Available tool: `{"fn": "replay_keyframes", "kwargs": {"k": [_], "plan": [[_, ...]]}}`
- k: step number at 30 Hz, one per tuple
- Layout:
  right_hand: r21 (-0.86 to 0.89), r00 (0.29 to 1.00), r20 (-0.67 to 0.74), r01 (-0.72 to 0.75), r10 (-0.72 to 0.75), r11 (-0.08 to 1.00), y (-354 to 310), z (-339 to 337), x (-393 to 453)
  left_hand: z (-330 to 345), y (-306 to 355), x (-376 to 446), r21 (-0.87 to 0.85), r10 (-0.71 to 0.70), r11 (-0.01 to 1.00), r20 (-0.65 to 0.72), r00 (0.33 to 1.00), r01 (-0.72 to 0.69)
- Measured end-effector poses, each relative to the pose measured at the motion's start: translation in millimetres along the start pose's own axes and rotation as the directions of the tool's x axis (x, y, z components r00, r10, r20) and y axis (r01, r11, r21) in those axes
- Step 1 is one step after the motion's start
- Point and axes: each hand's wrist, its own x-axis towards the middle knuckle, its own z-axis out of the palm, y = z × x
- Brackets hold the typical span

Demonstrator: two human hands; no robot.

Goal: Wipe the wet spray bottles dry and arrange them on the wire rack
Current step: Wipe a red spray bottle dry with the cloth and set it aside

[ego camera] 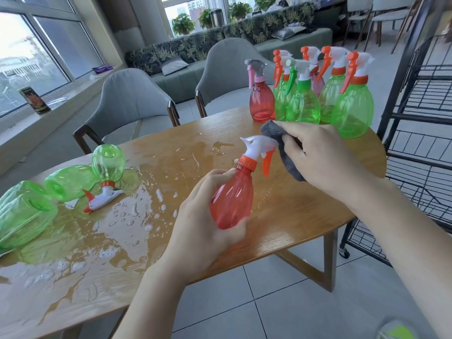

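Note:
My left hand (pixel 208 216) grips a red spray bottle (pixel 233 199) by its body, tilted over the wooden table (pixel 305 211). My right hand (pixel 320 155) holds a grey cloth (pixel 288 157) against the bottle's white and orange trigger head (pixel 259 148). Several green bottles (pixel 66 182) lie on their sides at the wet left end of the table. Several upright bottles, green (pixel 352 111) and red (pixel 262 99), stand at the far right corner. The black wire rack (pixel 420 113) stands to the right of the table.
Water puddles and drops (pixel 127 216) cover the left half of the table. Two grey chairs (pixel 132 99) stand behind it. A sofa with plants runs along the back wall. A dark can (pixel 34 100) sits on the window sill. Tiled floor lies below.

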Motion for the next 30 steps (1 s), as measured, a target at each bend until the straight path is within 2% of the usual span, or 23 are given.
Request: {"fn": "replay_keyframes", "kwargs": {"k": [5,10,13,18,20,23,25,30], "plan": [[0.097,0.999,-0.025,0.048,-0.046,0.994,-16,0,-4,3,5,3,0.15,0.058,0.987,0.013,0.998,-0.06],[0.177,0.996,-0.048,0.082,-0.075,0.981,-28,3,-7,3,6,3,0.213,0.065,0.975,0.021,0.998,-0.068],[0.358,0.999,0.031,-0.026,0.015,0.933,-27,1,-6,2,3,3,0.167,0.044,0.985,-0.003,0.999,-0.043],[0.558,0.972,-0.025,-0.179,0.232,0.81,-19,9,-14,2,-2,2,-0.001,-0.106,0.994,-0.104,0.989,0.107],[0.59,0.94,0.079,-0.314,0.333,0.744,-17,25,-19,3,-2,1,-0.045,-0.148,0.989,-0.116,0.982,0.144],[0.588,0.871,0.251,-0.483,0.422,0.649,-14,46,-26,6,-1,-1,-0.048,-0.13,0.991,-0.141,0.981,0.125],[0.609,0.842,0.297,-0.531,0.45,0.589,-15,53,-26,9,1,-1,-0.026,-0.119,0.993,-0.145,0.982,0.117],[0.703,0.814,0.299,-0.54,0.498,0.462,-23,51,-17,14,1,-3,0.043,-0.092,0.994,-0.136,0.986,0.099]]}}
